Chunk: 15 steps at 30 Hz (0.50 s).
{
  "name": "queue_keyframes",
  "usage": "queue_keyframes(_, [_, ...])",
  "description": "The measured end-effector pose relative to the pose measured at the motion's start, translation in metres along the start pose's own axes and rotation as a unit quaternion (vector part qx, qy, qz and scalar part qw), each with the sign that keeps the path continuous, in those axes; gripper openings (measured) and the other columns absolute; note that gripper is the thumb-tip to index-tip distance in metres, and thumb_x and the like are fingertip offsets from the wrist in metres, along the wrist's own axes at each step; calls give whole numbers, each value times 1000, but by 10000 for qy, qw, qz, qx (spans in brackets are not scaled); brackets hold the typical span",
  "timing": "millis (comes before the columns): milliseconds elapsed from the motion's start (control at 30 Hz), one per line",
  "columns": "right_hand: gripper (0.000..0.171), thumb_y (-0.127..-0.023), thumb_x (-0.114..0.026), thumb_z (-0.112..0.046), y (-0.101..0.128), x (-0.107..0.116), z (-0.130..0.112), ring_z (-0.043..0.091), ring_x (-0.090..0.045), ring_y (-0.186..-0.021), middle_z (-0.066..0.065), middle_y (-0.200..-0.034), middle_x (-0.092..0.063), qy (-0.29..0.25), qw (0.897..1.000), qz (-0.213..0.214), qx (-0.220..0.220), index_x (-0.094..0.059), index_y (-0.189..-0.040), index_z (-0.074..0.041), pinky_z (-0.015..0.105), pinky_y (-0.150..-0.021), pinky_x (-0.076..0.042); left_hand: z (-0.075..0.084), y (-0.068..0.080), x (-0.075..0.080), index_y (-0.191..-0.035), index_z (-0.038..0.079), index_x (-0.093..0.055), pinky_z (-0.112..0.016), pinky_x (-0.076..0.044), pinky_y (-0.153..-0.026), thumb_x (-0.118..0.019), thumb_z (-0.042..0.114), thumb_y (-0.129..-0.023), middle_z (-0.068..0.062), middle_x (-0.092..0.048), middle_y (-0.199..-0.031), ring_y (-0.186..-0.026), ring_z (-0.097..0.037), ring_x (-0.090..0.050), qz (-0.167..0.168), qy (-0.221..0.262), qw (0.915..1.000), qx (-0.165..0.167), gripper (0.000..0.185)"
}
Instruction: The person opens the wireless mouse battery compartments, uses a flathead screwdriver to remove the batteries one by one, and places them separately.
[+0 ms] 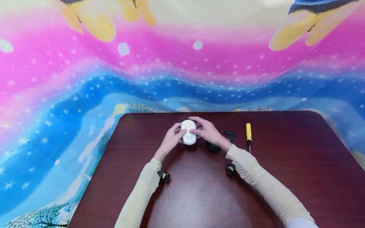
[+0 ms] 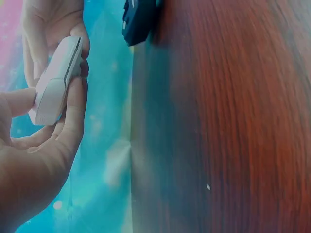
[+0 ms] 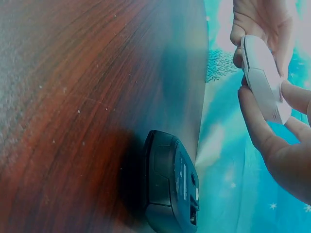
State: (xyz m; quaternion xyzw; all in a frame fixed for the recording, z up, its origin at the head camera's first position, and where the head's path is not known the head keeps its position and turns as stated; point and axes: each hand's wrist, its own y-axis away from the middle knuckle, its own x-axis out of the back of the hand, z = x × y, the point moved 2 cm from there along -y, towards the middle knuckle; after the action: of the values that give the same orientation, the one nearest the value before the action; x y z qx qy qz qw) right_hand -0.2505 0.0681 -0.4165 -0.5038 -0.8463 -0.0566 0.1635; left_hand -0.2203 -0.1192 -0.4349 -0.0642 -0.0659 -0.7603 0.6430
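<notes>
Fingers of both hands close around a white computer mouse (image 1: 188,132), held bottom-up just above the far middle of the dark red table (image 1: 199,190). The left hand (image 1: 170,141) grips it from its own side, thumb lying across the underside and the other fingers curled behind; the left wrist view shows the white shell (image 2: 56,82) pinched between thumb and fingertips. The right hand (image 1: 207,130) holds the opposite side, its fingers (image 3: 260,121) bent round the edge and pressing the flat underside.

Just beside the right wrist a black mouse (image 3: 170,187) rests on the table, also turned over. Beyond it lies a small black part (image 1: 230,135), and near that a screwdriver (image 1: 249,136) with a yellow handle lies apart from both hands. A starry pink and blue cloth (image 1: 85,79) hangs behind the table.
</notes>
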Motion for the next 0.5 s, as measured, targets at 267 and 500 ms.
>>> queue_keyframes(267, [52,-97,-71,-3,3,3,0,25,-70,-86,21,-103,-65,-280,9993,180,-143,-56,-147,-6,56,-76,-60,7,3,-5,-146,3,-52,-38,-61,-72,-61,12,-105,-19,-67,-107,-85,-17,-68,65,-59,10000,25,42])
queue_keyframes(500, [45,-99,-68,-2,6,2,0,27,-70,-86,20,-99,-68,-28,9995,291,-128,-57,-142,-6,56,-74,-61,11,3,-7,-144,3,-55,-44,-62,-72,-63,11,-104,-20,-68,-104,-83,-20,-70,59,-392,9992,-79,41])
